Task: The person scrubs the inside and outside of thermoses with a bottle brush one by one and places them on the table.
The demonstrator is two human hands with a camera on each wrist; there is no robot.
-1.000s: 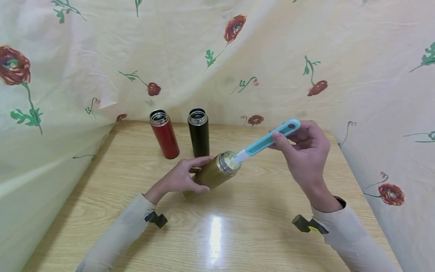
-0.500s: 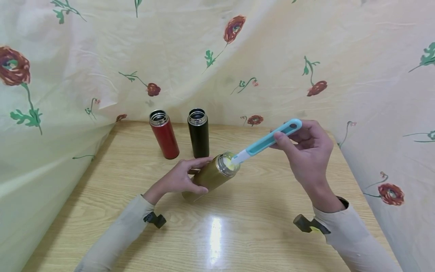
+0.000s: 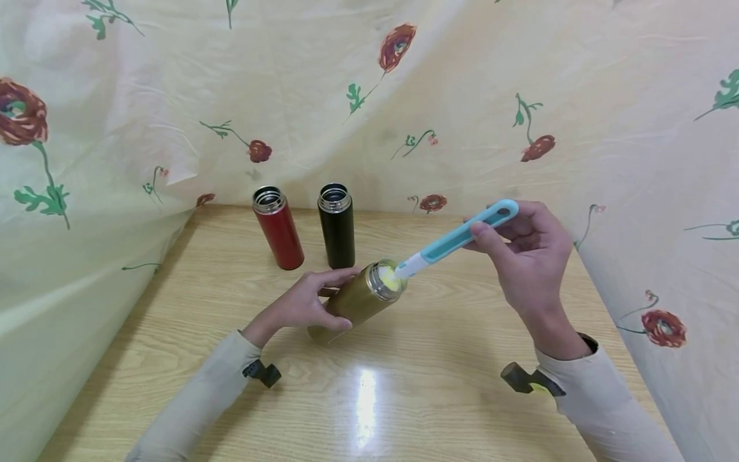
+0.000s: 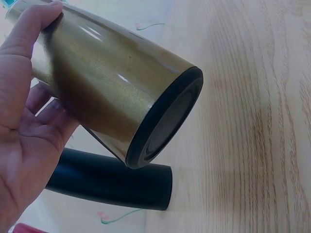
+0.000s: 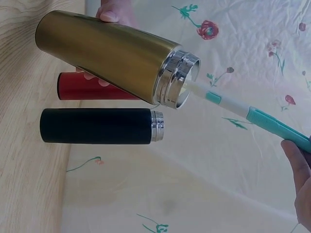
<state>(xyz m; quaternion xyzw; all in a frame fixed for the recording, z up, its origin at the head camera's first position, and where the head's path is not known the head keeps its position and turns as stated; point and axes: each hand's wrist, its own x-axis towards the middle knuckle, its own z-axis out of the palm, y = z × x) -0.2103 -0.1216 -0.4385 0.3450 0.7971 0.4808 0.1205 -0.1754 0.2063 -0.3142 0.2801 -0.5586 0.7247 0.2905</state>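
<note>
My left hand (image 3: 303, 305) grips a gold flask (image 3: 355, 301), tilted with its steel mouth up and to the right and its black base (image 4: 165, 119) just above the wooden table (image 3: 404, 391). My right hand (image 3: 522, 253) pinches the blue handle of a bottle brush (image 3: 462, 236). The brush's yellow sponge head (image 3: 389, 277) sits inside the flask's mouth. In the right wrist view the white shaft (image 5: 221, 101) enters the steel rim (image 5: 181, 77). The left wrist view shows my palm and fingers (image 4: 24, 121) wrapped round the gold flask (image 4: 107, 77).
A red flask (image 3: 278, 228) and a black flask (image 3: 337, 224) stand upright and lidless at the back of the table. A cream floral cloth (image 3: 369, 96) hangs behind and on both sides. The table's front half is bare wood with a glare spot.
My right hand and the brush handle have lifted slightly and shifted right. The gold flask has moved a little to the left in my left hand.
</note>
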